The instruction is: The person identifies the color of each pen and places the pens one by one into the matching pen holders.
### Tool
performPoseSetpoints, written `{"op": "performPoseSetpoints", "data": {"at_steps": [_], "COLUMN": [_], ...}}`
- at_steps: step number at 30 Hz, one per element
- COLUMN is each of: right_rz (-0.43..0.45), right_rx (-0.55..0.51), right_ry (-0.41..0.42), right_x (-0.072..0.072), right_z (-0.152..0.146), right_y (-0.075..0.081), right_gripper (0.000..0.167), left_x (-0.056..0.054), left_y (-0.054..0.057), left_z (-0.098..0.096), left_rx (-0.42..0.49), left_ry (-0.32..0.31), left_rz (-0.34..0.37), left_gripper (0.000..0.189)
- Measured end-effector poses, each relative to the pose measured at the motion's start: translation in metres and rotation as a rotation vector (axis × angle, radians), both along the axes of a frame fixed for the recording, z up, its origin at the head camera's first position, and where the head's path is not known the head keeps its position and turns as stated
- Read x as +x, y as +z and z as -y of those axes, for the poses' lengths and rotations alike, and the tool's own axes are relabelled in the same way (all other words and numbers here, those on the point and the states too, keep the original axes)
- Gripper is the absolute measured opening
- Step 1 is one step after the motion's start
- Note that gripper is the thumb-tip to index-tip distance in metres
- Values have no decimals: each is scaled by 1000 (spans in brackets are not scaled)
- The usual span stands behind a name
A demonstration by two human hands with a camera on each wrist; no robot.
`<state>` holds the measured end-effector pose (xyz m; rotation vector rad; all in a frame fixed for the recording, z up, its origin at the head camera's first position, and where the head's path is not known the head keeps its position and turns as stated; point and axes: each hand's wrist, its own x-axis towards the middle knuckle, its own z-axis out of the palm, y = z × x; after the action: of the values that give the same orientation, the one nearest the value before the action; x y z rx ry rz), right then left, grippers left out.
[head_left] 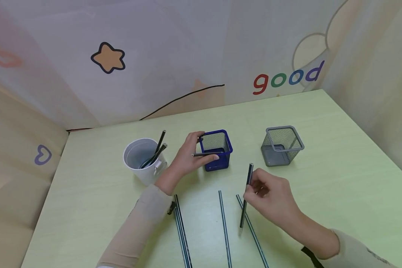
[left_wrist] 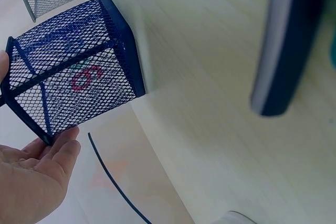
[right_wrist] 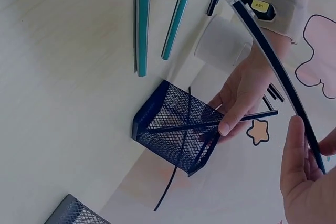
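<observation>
My left hand (head_left: 187, 154) holds a blue mesh pen holder (head_left: 219, 165) by its rim, the thumb in front and the fingers at the back. One dark pencil (right_wrist: 178, 128) slants inside this pen holder, and its end sticks out past the left thumb. In the head view my right hand (head_left: 271, 195) pinches another dark pencil (head_left: 249, 175) between thumb and fingers. That pencil is nearly upright above the table, its pale eraser end down. Behind it on the table lies a green striped pencil (head_left: 258, 240).
To the left, a white bucket (head_left: 134, 167) contains several dark pencils (head_left: 160, 139). A grey mesh pen holder (head_left: 278, 160) stands at the right. Nearer me, a green pencil (head_left: 225, 227) and a group of pencils (head_left: 182, 232) lie on the table (head_left: 341, 178). A printed curtain (head_left: 174, 48) hangs behind.
</observation>
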<state>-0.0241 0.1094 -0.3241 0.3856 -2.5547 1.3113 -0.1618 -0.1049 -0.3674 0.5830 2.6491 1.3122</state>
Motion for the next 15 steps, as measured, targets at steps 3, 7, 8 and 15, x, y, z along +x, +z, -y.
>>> {"op": "performPoseSetpoints", "data": {"at_steps": [3,7,8,15], "right_rz": [-79,-246,-284,-448], "right_rx": [-40,-114,-133,-232], "right_ry": [7,36,43,87], "right_x": [0,-3,-4,-12], "right_z": [0,0,0,1], "right_y": [1,0,0,1], "right_gripper": [19,20,19,10], "left_x": [0,0,0,-1], "left_y": [0,0,0,-1], "left_z": [0,1,1,1], "left_rx": [-6,0,3,23], "left_ry": [3,8,7,-1], "left_rz": [2,7,7,3], "left_gripper": [86,86,86,87]}}
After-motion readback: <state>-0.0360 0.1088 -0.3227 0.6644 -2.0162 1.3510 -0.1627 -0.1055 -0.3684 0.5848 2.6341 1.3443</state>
